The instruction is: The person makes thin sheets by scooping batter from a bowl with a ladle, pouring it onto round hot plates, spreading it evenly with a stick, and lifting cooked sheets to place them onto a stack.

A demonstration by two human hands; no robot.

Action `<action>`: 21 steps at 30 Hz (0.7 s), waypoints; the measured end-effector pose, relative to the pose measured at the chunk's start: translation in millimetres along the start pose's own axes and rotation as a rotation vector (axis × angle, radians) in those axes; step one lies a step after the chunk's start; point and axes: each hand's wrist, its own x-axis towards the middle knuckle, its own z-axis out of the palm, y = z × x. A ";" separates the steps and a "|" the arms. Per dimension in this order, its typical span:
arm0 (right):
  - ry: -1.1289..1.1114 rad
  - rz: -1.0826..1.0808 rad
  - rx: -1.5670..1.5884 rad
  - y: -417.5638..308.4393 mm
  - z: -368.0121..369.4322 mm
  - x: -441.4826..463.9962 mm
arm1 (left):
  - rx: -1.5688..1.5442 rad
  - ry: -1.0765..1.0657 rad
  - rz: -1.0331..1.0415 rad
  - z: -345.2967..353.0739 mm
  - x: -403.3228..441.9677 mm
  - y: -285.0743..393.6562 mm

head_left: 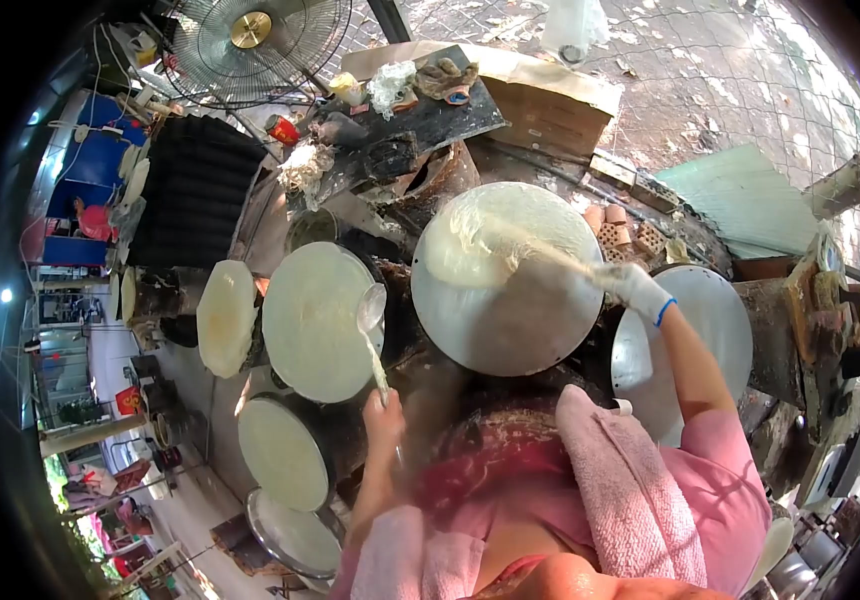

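Note:
My bare left hand point(384, 418) is closed round the handle of a ladle point(372, 308) whose handle is streaked with batter. The ladle's bowl is over the right edge of the left griddle point(315, 325), which carries a full pale round of batter. My right hand point(638, 288), in a white glove with a blue cuff, grips a batter-coated spreading stick point(560, 258), blurred by motion; its far end cannot be made out. Under the stick, wet batter point(460, 238) covers the upper part of the middle griddle point(480, 345), leaving its lower part grey metal.
A griddle point(735, 315) of plain metal is under my right forearm. More pale rounds lie at left, on a lower griddle point(285, 450) and a separate disc point(226, 318). Bricks point(615, 235), a cluttered dark board point(400, 130) and a fan point(252, 32) are beyond.

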 end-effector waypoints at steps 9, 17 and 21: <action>-0.315 0.078 -0.135 8.9 14.9 -7.1 | 0.549 0.054 0.414 27.5 90.1 26.8; -0.217 -0.064 -0.149 23.8 22.3 38.7 | 1.001 -0.097 0.520 23.8 104.0 45.6; -0.340 0.127 -0.223 7.5 39.4 -14.5 | 1.075 -0.226 0.474 -12.3 56.6 31.7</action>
